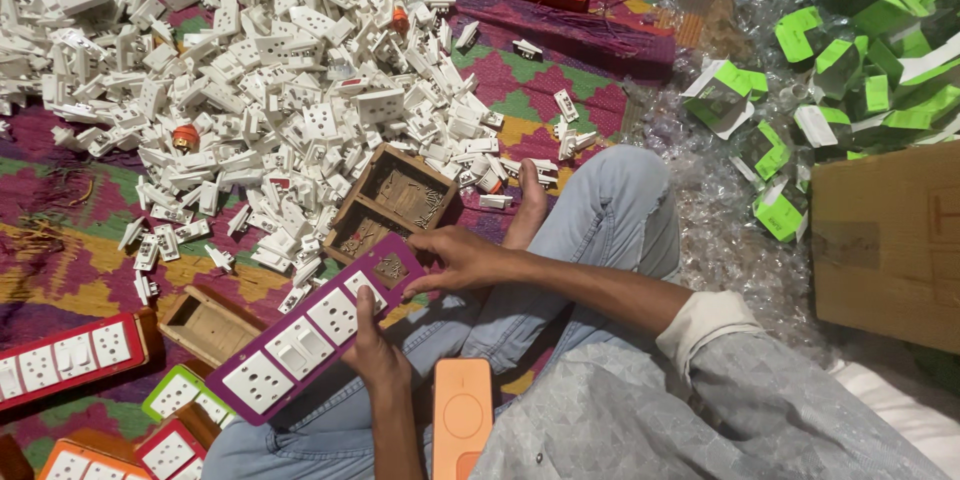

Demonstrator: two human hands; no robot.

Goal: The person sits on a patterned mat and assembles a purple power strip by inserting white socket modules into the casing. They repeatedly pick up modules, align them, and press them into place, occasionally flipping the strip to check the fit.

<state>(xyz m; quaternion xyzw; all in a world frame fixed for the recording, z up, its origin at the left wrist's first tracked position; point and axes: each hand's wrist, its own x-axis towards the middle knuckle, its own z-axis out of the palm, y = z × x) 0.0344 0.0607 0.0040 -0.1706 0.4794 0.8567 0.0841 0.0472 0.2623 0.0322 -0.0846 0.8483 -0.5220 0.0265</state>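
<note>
So there's a long purple switch plate (312, 332) with white sockets in it, held over the lap. Left hand (377, 348) grips its lower edge, thumb on top; right hand (458, 258) pinches the empty far end. Just beyond sits a small wooden box (390, 202), then a huge pile of white sockets (260, 80) on the patterned rug (60, 230).

Both hands on purple switch plate (315, 329)
</note>
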